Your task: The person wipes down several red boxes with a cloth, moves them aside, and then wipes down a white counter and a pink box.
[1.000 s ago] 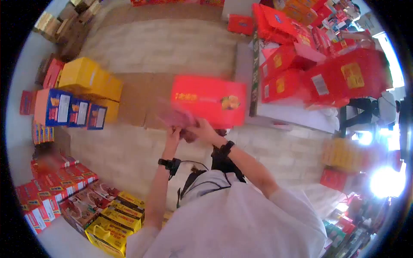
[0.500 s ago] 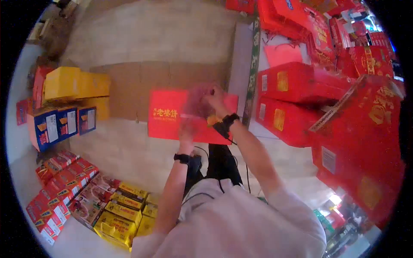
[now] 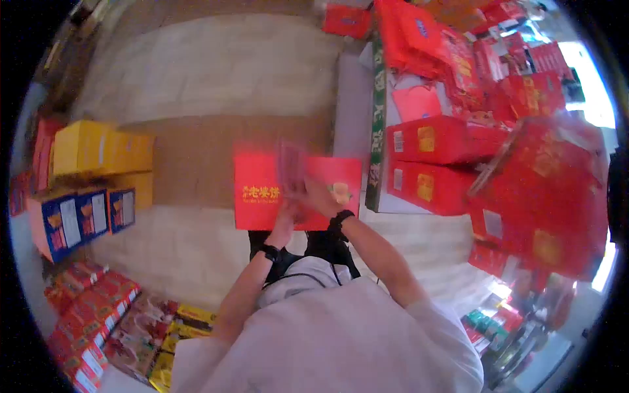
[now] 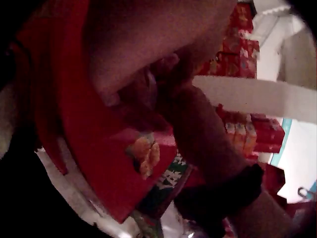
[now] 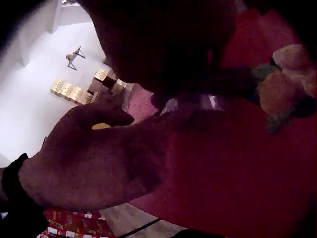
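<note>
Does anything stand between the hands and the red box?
One thing: a blurred pinkish item overlaps the red box in the head view, by the left hand and right hand. Nothing else visible intervenes; whether it touches the box is unclear.

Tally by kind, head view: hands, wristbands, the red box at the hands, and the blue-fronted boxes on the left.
Left hand and right hand: 2
Black wristbands: 2
Red box at the hands: 1
Blue-fronted boxes: 3
Total: 8
</note>
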`<move>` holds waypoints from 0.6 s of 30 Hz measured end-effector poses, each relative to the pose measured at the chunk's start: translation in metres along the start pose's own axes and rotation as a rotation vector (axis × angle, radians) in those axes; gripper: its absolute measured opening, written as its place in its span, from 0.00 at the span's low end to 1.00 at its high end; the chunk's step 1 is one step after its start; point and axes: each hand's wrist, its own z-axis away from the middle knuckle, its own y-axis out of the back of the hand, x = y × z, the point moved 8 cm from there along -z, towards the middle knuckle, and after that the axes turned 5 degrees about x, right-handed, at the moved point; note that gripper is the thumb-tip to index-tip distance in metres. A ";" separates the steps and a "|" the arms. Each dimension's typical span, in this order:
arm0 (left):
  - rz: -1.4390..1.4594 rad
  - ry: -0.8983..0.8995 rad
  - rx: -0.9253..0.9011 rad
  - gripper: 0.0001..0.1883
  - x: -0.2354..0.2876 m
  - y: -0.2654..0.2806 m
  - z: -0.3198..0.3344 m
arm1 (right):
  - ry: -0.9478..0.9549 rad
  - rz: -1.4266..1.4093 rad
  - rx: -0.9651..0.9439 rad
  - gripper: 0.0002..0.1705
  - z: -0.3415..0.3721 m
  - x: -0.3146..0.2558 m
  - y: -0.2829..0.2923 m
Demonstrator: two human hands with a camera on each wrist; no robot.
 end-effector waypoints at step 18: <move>-1.763 -0.541 -0.302 0.21 0.015 0.019 0.012 | 0.070 0.413 0.206 0.16 0.010 -0.036 -0.015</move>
